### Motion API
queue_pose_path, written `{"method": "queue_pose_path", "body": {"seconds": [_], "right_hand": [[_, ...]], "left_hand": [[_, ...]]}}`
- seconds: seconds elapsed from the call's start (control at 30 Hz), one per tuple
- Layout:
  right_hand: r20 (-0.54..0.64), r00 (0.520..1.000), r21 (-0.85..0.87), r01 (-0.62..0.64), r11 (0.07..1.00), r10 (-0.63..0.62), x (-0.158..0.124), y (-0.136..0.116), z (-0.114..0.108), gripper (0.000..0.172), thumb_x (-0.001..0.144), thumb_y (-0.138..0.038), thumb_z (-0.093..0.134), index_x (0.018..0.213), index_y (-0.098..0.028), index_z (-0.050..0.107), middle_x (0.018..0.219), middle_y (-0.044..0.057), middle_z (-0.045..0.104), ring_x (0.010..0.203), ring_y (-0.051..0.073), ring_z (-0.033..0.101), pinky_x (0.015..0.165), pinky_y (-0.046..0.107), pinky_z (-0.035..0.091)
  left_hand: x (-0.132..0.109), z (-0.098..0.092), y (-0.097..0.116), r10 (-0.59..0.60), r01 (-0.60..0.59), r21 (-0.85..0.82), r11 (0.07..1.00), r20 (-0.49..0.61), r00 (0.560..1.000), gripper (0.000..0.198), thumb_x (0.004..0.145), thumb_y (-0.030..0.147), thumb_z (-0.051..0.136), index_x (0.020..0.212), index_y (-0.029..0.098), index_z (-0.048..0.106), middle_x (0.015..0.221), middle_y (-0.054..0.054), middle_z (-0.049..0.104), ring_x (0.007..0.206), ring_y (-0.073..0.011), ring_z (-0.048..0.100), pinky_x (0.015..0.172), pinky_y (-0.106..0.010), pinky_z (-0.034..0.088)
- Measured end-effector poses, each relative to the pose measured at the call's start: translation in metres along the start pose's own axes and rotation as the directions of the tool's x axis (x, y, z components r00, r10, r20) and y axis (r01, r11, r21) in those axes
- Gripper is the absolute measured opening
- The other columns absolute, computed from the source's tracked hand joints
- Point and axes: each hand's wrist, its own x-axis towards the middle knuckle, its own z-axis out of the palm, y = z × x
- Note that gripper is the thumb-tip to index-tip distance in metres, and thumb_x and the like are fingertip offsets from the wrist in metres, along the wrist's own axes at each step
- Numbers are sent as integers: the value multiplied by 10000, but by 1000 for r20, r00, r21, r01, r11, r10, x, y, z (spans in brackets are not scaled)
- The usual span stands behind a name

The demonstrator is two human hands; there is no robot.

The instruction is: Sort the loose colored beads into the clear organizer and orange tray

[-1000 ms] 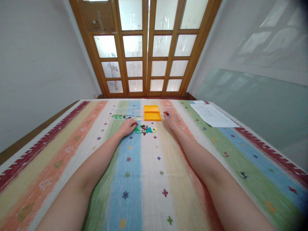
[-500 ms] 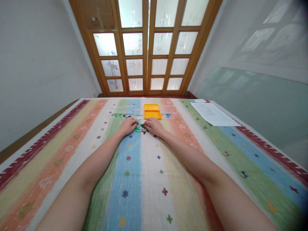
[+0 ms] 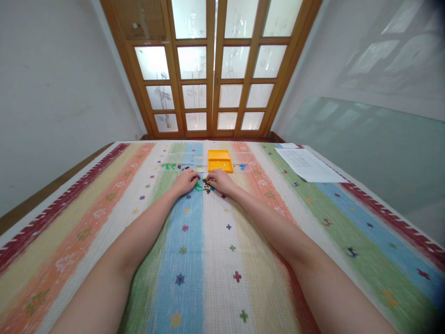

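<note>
Between the two hands, far out at 12 o'clock on the striped desk (image 3: 208,260), lies a heap of coloured beads (image 3: 206,186). At its 9 o'clock edge the left hand (image 3: 187,180) rests curled; the right hand (image 3: 219,180) covers its 3 o'clock side. Whether either pinches a bead cannot be told. Just beyond, at 12, sits an orange tray (image 3: 219,161) flanked by a clear divided box (image 3: 174,166); a paper sheet (image 3: 306,164) lies at 2 o'clock.
</note>
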Motion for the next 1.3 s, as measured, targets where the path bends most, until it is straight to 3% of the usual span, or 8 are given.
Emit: {"method": "queue_pose_path", "body": {"seconds": [0.4, 0.67, 0.9, 1.1, 1.3], "right_hand": [[24, 1000, 17, -16, 1000, 15, -1, -3, -2, 77, 940, -258, 720, 961, -234, 791, 997, 71, 693, 960, 221, 610, 864, 312, 422], [-86, 996, 140, -27, 990, 39, -5, -4, 4, 66, 938, -198, 681, 917, -194, 744, 939, 52, 713, 917, 196, 606, 843, 294, 416], [-232, 945, 389, -127, 912, 230, -8, 9, 2, 71, 939, -213, 602, 908, -206, 666, 836, -2, 694, 760, 164, 604, 717, 264, 421], [-372, 890, 345, -129, 930, 262, -10, 25, -2, 90, 908, -199, 563, 912, -212, 652, 907, 30, 697, 818, 189, 602, 775, 299, 450], [-419, 864, 304, -157, 940, 280, -11, 45, -1, 120, 898, -211, 560, 903, -202, 680, 928, 56, 711, 863, 210, 615, 837, 337, 478]], "left_hand": [[-1, 3, -2, 15, -15, -14, 1000, -21, 1000, 235, 944, 233, 548, 1008, 233, 773, 995, -67, 673, 1007, -233, 622, 964, -370, 480], [-2, 2, -3, 23, -23, -15, 1000, -14, 1000, 232, 945, 234, 552, 1018, 228, 773, 993, -69, 676, 1019, -234, 621, 974, -375, 482], [-1, 3, -7, 66, -66, -13, 998, 0, 998, 246, 965, 253, 540, 1041, 228, 773, 1015, -73, 672, 1035, -237, 621, 977, -378, 480], [-2, 2, -4, 86, -86, 8, 996, -10, 996, 288, 960, 246, 556, 1180, 235, 742, 1115, -86, 665, 1101, -249, 612, 1023, -394, 476], [-4, 4, 6, 192, -192, 8, 981, -10, 981, 421, 963, 168, 507, 1322, 275, 701, 1258, -89, 636, 1176, -245, 579, 1076, -397, 451]]}}
